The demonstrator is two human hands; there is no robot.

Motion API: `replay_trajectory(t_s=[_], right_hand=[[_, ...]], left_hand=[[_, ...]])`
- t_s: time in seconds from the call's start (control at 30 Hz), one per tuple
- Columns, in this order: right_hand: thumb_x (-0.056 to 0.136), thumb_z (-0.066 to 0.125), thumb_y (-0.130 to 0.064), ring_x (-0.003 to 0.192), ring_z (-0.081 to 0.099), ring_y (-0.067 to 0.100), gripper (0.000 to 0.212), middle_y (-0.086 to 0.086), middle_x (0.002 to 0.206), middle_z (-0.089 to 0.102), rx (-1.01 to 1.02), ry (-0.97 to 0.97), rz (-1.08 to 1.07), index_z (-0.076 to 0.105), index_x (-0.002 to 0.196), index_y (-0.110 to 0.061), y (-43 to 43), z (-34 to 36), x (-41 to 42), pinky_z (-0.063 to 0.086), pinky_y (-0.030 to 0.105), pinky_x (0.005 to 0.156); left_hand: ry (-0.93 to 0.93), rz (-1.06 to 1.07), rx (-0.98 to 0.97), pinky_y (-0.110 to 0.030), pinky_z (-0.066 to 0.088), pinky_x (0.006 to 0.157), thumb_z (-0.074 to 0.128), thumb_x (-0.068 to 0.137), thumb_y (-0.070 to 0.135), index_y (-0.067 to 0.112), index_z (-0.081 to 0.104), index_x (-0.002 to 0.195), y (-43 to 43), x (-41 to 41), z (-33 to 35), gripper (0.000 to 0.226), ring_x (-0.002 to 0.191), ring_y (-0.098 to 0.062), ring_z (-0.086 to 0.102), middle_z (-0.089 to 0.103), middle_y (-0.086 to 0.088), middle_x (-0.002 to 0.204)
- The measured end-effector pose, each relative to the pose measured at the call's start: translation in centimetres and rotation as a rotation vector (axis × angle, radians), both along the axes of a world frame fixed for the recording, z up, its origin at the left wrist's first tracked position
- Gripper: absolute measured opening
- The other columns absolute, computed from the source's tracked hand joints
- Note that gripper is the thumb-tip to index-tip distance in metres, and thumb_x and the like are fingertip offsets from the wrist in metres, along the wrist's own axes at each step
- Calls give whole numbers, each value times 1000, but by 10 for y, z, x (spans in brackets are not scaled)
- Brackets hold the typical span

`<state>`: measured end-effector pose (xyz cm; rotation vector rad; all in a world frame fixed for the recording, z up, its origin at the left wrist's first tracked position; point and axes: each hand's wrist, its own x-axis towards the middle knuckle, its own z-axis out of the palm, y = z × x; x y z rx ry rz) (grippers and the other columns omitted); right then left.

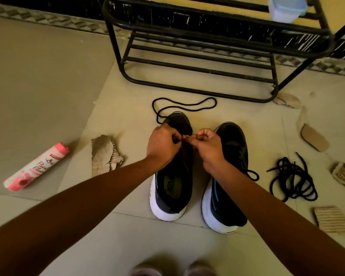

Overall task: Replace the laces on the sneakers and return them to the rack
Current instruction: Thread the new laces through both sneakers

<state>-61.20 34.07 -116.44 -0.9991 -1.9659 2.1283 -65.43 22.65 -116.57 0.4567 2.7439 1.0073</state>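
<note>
Two black sneakers with white soles stand side by side on the floor, toes pointing away from me. Over the tongue of the left sneaker, my left hand and my right hand each pinch a black lace, fingers curled. That lace trails off the shoe's toe and loops on the floor toward the rack. The right sneaker is laced, with a small loop hanging at its right side. A tangled heap of loose black laces lies to the right of the shoes.
A black metal shoe rack stands just beyond the sneakers, with a pale plastic container on its upper tier. A pink spray can lies at left. Torn cardboard pieces are scattered around, several at the right.
</note>
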Motion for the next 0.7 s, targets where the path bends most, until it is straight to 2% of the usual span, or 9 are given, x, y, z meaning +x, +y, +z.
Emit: replay_trajectory(t_s=[0.07, 0.13, 0.27, 0.37, 0.4, 0.5, 0.57, 0.63, 0.7], right_hand=[[80, 70, -1, 73, 56, 10, 25, 1, 76, 57, 56, -8, 32, 50, 81, -16, -2, -1, 4, 47, 14, 64], [81, 69, -4, 86, 57, 11, 24, 1, 90, 59, 73, 2, 90, 53, 94, -16, -5, 1, 12, 47, 11, 70], [78, 72, -9, 118, 46, 11, 52, -1, 126, 49, 189, -29, 362, 45, 119, -24, -5, 8, 34, 41, 13, 86], [67, 82, -21, 125, 37, 12, 80, -3, 135, 37, 433, -99, 555, 35, 132, -25, -6, 10, 42, 38, 24, 101], [66, 82, -21, 125, 37, 14, 83, -2, 135, 35, 511, -110, 588, 34, 134, -23, -8, 11, 45, 37, 27, 104], [77, 72, -16, 118, 45, 18, 63, 3, 130, 36, 630, -150, 530, 38, 130, -17, -15, 12, 50, 39, 21, 95], [84, 64, -16, 109, 53, 23, 47, 6, 125, 41, 679, -180, 478, 41, 125, -16, -18, 12, 50, 45, 29, 91], [87, 60, -16, 104, 55, 27, 39, 8, 122, 44, 703, -211, 473, 42, 122, -15, -21, 12, 49, 48, 33, 88], [89, 58, -14, 106, 54, 27, 39, 9, 125, 42, 710, -240, 488, 40, 123, -14, -24, 13, 48, 44, 27, 84]], left_hand=[[-23, -36, -5, -23, 42, 74, 64, 82, 11, 12, 70, 88, -1, -3, 0, 9, 90, -18, 57, 62, -6, 99], [-51, -82, -24, -19, 38, 73, 64, 83, 13, 12, 70, 90, -5, -8, 2, 10, 88, -14, 56, 61, -3, 98], [-97, -147, -3, -14, 36, 70, 64, 85, 14, 11, 69, 90, -12, -17, 6, 8, 82, -8, 54, 61, 0, 94], [-136, -153, 62, -12, 38, 66, 65, 85, 16, 14, 66, 85, -19, -18, 4, 2, 81, -9, 56, 63, -1, 92], [-145, -142, 98, -12, 39, 67, 66, 85, 16, 14, 64, 84, -20, -17, 4, 2, 81, -10, 56, 63, -1, 91], [-125, -114, 225, -14, 42, 73, 66, 85, 12, 15, 60, 83, -27, -10, 1, 6, 84, -14, 58, 60, -2, 90], [-77, -128, 334, -15, 42, 79, 63, 86, 8, 16, 57, 82, -32, -3, 1, 11, 88, -15, 59, 60, -1, 92], [-126, -100, 524, -21, 46, 87, 57, 89, 4, 17, 54, 81, -36, 1, 5, 15, 93, -12, 60, 62, 0, 94], [-246, -14, 743, -24, 49, 89, 50, 94, 1, 13, 50, 83, -38, 3, 17, 16, 93, -11, 63, 64, -3, 95]])
